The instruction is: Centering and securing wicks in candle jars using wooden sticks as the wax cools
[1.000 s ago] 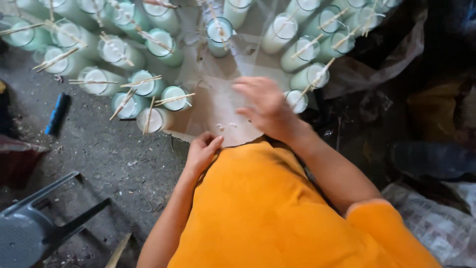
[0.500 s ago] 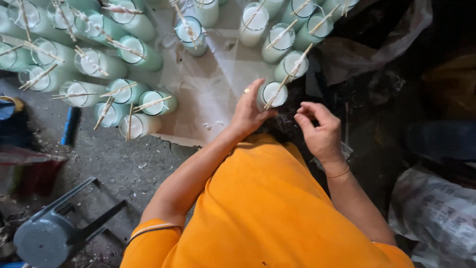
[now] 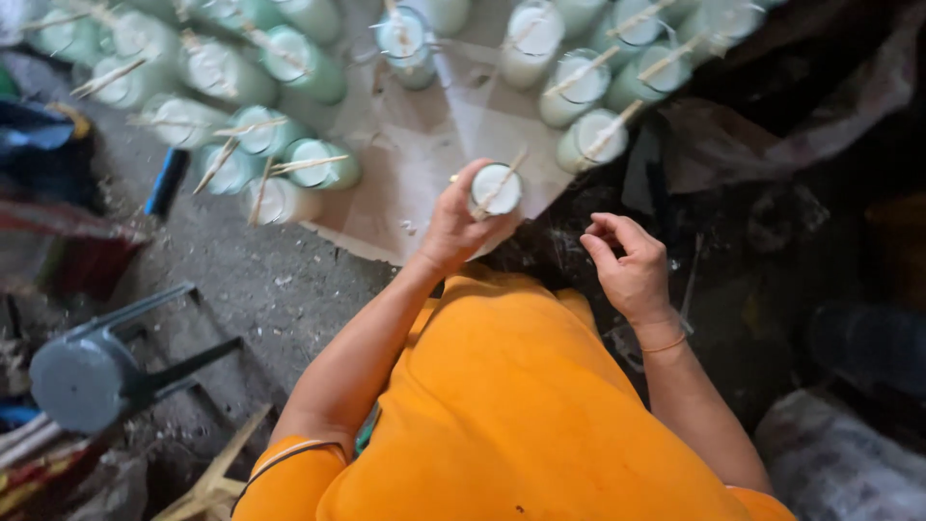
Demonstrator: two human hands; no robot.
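My left hand (image 3: pixel 456 224) is wrapped around a glass candle jar (image 3: pixel 495 189) filled with white wax, a thin wooden stick lying across its top. It holds the jar just above the front edge of a pale cardboard sheet (image 3: pixel 410 145). My right hand (image 3: pixel 627 263) hovers a short way to the right over dark ground, fingers curled with the tips pinched together; whether anything is between them is too small to tell. An orange garment fills the lower middle of the view.
Several green-tinted jars (image 3: pixel 318 162) with wax and sticks stand on the cardboard at left, more jars (image 3: pixel 590 137) at the upper right. A grey plastic stool (image 3: pixel 92 367) lies on the concrete floor at lower left. Crumpled plastic sheeting (image 3: pixel 733 145) lies at right.
My left hand reached forward, took hold of a wax-filled jar near the cardboard's edge and lifted it. My right hand pulled back from the cardboard and now hovers to the right of the jar.
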